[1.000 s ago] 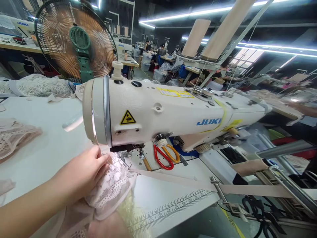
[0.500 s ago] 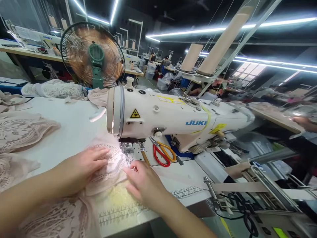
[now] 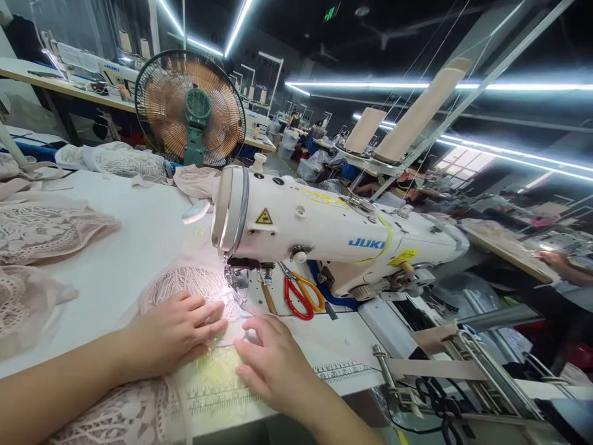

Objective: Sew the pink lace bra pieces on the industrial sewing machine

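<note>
Pale pink lace fabric (image 3: 183, 281) lies on the white machine table, its right end at the lit needle area of the sewing machine (image 3: 301, 216). My left hand (image 3: 178, 334) rests flat on the near part of this lace, fingers stretched toward the presser foot (image 3: 237, 279). Just right of it, my right hand (image 3: 273, 364) is at the fabric's near right edge. Its thumb and forefinger are apart with nothing plainly between them; the other fingers are partly hidden. A narrow pale strip runs from the presser foot toward this hand.
Red-and-yellow-handled scissors (image 3: 303, 293) lie beside the machine base. A ruler tape (image 3: 343, 371) runs along the front edge. More lace pieces (image 3: 50, 228) lie at left. Behind stand a fan (image 3: 197, 108) and thread cones (image 3: 365, 130). A metal tape holder (image 3: 463, 364) is at right.
My left hand has slid toward me and to the right over the lace, baring more of its pattern. My right thumb and forefinger have parted. The whole view has shifted slightly.
</note>
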Action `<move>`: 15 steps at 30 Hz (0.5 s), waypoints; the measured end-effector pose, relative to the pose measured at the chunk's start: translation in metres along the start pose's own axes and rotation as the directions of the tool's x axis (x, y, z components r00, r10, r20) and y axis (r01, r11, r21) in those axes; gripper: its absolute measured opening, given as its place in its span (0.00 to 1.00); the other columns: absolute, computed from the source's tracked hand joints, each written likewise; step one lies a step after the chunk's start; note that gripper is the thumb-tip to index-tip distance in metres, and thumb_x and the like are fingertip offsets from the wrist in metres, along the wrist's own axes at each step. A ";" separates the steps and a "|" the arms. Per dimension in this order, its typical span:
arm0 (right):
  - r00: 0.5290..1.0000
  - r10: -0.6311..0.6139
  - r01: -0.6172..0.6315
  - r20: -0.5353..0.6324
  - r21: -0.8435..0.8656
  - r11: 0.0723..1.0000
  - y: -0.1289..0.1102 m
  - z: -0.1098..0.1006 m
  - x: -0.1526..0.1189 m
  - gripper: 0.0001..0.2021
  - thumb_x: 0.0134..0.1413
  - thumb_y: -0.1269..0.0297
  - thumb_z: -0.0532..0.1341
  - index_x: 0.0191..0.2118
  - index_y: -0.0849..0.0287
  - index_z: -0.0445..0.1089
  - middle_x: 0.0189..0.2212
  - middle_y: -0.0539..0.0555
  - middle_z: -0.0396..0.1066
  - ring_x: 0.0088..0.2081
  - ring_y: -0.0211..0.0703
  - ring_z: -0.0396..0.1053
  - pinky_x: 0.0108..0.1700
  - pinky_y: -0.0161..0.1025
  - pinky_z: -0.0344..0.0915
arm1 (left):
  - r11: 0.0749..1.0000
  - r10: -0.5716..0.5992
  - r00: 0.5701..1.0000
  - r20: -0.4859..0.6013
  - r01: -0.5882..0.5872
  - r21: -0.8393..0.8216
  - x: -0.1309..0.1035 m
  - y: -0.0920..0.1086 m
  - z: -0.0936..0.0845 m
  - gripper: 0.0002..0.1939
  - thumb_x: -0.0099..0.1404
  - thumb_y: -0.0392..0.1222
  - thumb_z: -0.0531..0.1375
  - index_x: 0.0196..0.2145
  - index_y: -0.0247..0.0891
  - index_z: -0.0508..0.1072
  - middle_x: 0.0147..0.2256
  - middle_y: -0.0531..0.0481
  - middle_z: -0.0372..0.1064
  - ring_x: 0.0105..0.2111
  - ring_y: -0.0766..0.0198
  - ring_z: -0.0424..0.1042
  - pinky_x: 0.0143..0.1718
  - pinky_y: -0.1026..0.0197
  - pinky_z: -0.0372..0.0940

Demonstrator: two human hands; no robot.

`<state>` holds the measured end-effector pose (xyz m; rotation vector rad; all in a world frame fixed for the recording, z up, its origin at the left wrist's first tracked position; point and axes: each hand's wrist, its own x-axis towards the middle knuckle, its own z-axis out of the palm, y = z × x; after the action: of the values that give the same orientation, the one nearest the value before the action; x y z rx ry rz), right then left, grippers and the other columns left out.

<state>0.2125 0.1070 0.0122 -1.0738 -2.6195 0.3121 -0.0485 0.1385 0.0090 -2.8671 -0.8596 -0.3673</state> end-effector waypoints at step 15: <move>0.997 -0.011 0.012 0.074 -0.009 1.000 -0.015 0.012 0.032 0.21 0.61 0.56 0.58 0.56 0.60 0.65 0.57 0.60 0.67 0.55 0.54 0.62 0.56 0.49 0.63 | 0.997 0.054 0.998 -0.024 -0.055 -0.045 0.007 -0.061 0.001 0.20 0.69 0.32 0.52 0.51 0.51 0.74 0.56 0.52 0.71 0.44 0.59 0.72 0.49 0.55 0.63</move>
<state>0.1774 0.1181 0.0113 -1.0694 -2.6941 0.3438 -0.0764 0.1929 0.0130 -2.9149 -0.7776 -0.4179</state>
